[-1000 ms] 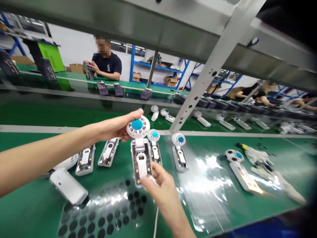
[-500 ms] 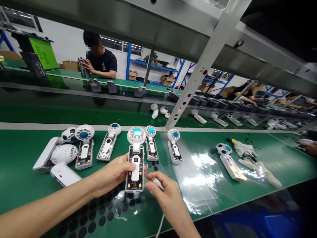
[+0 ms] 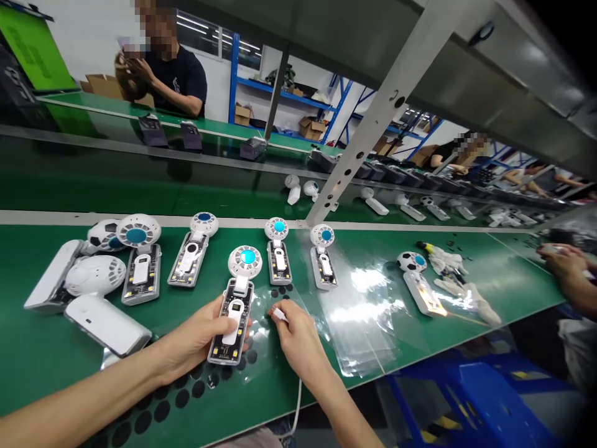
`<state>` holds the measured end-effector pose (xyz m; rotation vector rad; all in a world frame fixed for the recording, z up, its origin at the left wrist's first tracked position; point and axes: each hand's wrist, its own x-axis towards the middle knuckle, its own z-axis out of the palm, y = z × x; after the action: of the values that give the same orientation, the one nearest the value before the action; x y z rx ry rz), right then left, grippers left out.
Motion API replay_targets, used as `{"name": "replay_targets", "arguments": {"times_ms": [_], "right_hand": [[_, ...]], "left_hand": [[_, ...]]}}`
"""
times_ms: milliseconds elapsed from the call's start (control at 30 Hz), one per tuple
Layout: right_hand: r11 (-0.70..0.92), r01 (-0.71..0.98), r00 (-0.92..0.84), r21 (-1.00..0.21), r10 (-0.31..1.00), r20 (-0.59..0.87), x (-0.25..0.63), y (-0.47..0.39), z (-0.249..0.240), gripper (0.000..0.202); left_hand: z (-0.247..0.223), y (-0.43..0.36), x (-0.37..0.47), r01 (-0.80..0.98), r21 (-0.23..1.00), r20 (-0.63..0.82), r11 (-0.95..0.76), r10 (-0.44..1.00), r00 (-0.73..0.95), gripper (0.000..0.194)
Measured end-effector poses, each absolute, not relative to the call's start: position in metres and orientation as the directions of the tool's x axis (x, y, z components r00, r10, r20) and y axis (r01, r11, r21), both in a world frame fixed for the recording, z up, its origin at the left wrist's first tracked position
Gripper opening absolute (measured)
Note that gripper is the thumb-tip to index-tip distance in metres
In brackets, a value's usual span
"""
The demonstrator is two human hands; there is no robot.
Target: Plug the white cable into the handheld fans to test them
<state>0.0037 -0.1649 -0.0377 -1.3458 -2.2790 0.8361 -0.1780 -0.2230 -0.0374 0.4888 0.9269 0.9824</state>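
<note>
My left hand (image 3: 198,336) is closed around a small handheld fan (image 3: 224,356), its thumb on the white strip of the see-through body. The fan stands tilted, with its round white head and blue centre pointing away from me. Yellow-white chips and a dark circuit board show through the casing. To the right, my right hand (image 3: 303,342) pinches a white cable plug (image 3: 280,314), apart from the fan. The white cable (image 3: 298,407) hangs from that hand over the bench's front edge. Behind both hands stand similar fans, one of them (image 3: 279,261) nearest the right hand.
White-bodied fans (image 3: 107,323) lie piled at left. Clear plastic sheets (image 3: 359,323) and black round stickers (image 3: 161,410) lie on the green bench. A football-patterned fan (image 3: 422,292) and white gloves (image 3: 471,298) are at right. A slanted metal post (image 3: 359,143) rises behind; co-workers sit beyond.
The held fan has moved left and tilted. My right hand with the plug has drawn away from the fan's side. The whole view has shifted.
</note>
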Motion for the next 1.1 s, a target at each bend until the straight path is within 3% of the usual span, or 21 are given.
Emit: {"name": "replay_targets", "arguments": {"times_ms": [467,967,1100], "right_hand": [[0.469,0.704,-0.548,-0.532,0.836,0.012,-0.016,-0.155,-0.049,0.022],[0.51,0.765,-0.604,-0.393,0.781,-0.162,-0.006,-0.182,-0.041,0.018],[0.533,0.755,-0.618,-0.381,0.774,-0.141,-0.006,-0.181,-0.044,0.018]], "left_hand": [[-0.046,-0.223,-0.184,-0.54,0.706,-0.322,0.459,0.886,0.333,0.037],[-0.048,-0.223,-0.179,-0.582,0.694,-0.3,0.423,0.906,0.3,0.027],[-0.05,-0.223,-0.177,-0.62,0.67,-0.297,0.408,0.913,0.28,0.029]]}}
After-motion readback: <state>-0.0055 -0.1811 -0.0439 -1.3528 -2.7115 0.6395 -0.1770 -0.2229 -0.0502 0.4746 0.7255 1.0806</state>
